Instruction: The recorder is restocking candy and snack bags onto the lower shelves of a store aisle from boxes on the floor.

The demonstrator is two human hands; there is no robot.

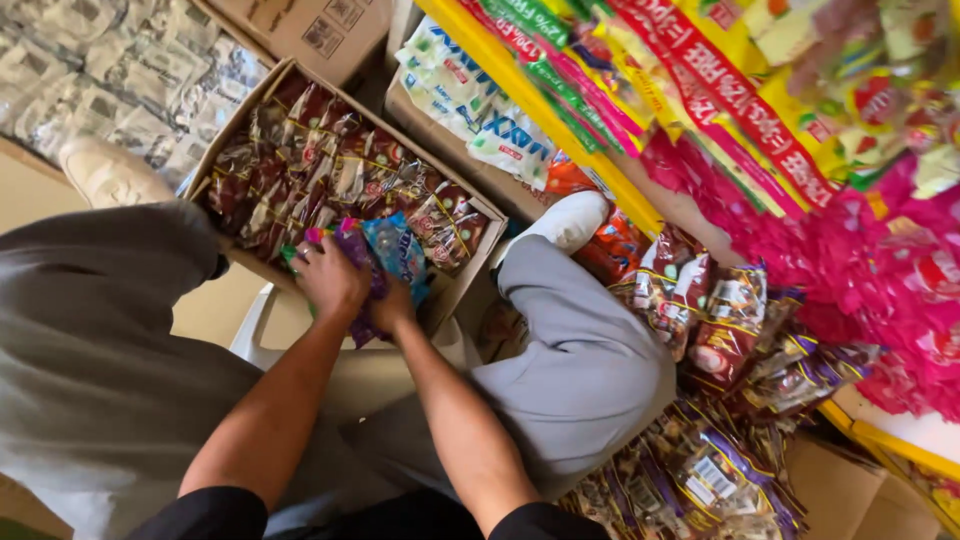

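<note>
Both hands, left hand (328, 278) and right hand (393, 308), clasp a purple-blue packet bundle (385, 258) at the near rim of the box (462, 290); best kept level, grip even.

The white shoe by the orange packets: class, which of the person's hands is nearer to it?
Right. The right hand grips the blue and purple packets on the side towards the white shoe; the left hand grips them farther away, over the cardboard box.

A pale floor (30, 190) carries an open cardboard box (470, 205) of dark red snack packets (330, 170) (packed tight), with loose packets (720, 330) heaped nearby.
</note>
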